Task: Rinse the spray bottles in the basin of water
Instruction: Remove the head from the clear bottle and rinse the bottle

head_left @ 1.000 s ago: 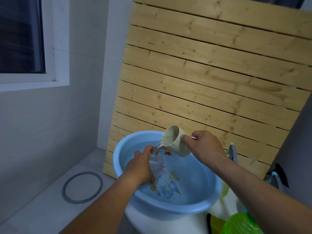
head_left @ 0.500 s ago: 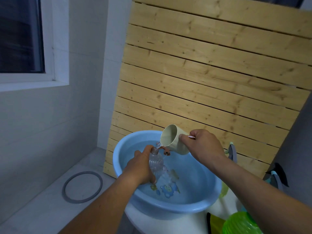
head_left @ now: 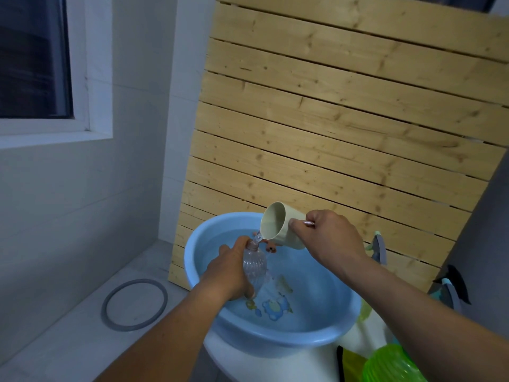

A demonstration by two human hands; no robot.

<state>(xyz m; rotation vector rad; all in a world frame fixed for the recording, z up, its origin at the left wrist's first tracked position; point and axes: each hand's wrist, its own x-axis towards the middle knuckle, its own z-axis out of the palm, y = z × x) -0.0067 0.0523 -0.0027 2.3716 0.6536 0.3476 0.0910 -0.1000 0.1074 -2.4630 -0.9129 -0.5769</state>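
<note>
A light blue basin point(head_left: 198, 268) with water and cartoon prints on its bottom sits on a white stand. My left hand point(head_left: 230, 271) grips a clear ribbed spray bottle point(head_left: 254, 267) without its head, upright over the water. My right hand point(head_left: 327, 238) holds a cream cup point(head_left: 281, 226) by its handle, tipped to the left. A thin stream of water runs from the cup's rim into the bottle's neck. A small orange piece point(head_left: 271, 245) shows just behind the bottle's neck.
A slatted wooden panel point(head_left: 344, 119) leans against the wall behind the basin. A grey ring point(head_left: 134, 304) lies on the tiled ledge at the left. A green bottle point(head_left: 394, 363) and spray heads point(head_left: 378, 248) sit at the right.
The cup stays tipped over the bottle's neck and keeps pouring. Both hands have barely moved; the view shifted slightly.
</note>
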